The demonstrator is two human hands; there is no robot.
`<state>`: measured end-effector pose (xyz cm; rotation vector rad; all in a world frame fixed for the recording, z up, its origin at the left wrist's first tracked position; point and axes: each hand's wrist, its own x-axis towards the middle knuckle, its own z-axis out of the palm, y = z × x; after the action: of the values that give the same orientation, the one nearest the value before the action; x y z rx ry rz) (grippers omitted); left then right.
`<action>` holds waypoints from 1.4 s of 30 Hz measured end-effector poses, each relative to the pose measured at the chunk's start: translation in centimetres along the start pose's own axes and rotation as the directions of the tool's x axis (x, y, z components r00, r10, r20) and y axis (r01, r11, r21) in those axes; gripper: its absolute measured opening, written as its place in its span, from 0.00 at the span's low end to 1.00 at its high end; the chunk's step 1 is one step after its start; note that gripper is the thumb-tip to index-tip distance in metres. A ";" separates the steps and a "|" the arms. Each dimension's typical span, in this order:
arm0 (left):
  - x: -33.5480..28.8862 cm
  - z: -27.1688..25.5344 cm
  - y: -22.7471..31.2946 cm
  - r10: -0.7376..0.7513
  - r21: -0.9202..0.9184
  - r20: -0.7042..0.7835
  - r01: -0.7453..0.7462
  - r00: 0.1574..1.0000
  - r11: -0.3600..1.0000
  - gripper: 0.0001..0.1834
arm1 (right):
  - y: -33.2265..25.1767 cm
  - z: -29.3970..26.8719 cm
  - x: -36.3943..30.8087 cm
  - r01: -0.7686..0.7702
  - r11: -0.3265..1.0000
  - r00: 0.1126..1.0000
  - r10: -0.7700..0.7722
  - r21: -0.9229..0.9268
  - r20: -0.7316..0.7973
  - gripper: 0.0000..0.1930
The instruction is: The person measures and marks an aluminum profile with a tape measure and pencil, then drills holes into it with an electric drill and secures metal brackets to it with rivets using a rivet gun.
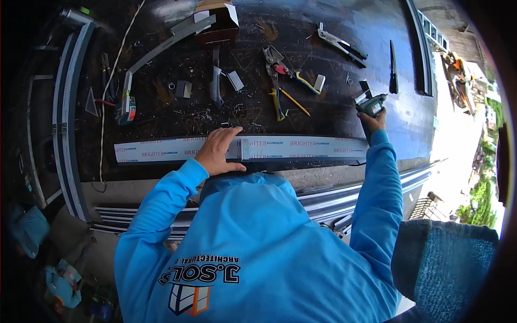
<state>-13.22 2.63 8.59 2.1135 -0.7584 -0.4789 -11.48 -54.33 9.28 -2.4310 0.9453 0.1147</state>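
A long aluminium profile (318,148) in printed protective film lies along the near edge of the dark worktable. My left hand (218,151) spans its width, the thumb at the near edge and the fingers at the far edge. Right beside that hand, a small pale metal piece (245,149) sits across the profile. My right hand (375,121) is wrapped round a dark green power drill (371,105) near the profile's right end. The palm and part of the drill's grip are hidden.
Beyond the profile lie tin snips (280,67), a pencil (294,102), a rivet gun (342,44), a tape measure (125,111), pliers (106,70) and metal offcuts. A cardboard box (218,35) stands farther back. Two other people (62,285) are at lower left.
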 end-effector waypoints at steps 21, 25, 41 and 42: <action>30.1 -17.8 -8.9 -0.574 0.850 0.061 0.259 0.817 0.458 0.15 | -9.2 4.3 11.8 0.543 0.835 0.831 -0.549 -0.085 -0.091 0.28; 29.6 -17.7 -10.7 -0.608 0.783 -0.081 0.427 0.790 0.452 0.16 | -14.6 9.4 14.0 0.710 0.696 0.686 -0.718 -0.108 -0.120 0.22; 26.4 -20.3 -0.6 -0.393 0.597 -0.246 0.458 0.886 0.659 0.08 | -17.3 -1.6 3.5 0.279 0.362 0.770 -0.638 0.890 0.019 0.16; 25.5 -20.4 0.1 -0.218 0.556 -0.349 0.388 0.912 0.735 0.08 | -16.6 -1.9 2.3 0.270 0.361 0.762 -0.647 0.893 0.031 0.23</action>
<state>17.27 -2.62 18.90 2.8795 -0.4337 -0.1021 0.89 -46.41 17.63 -1.5077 -0.0150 -0.0827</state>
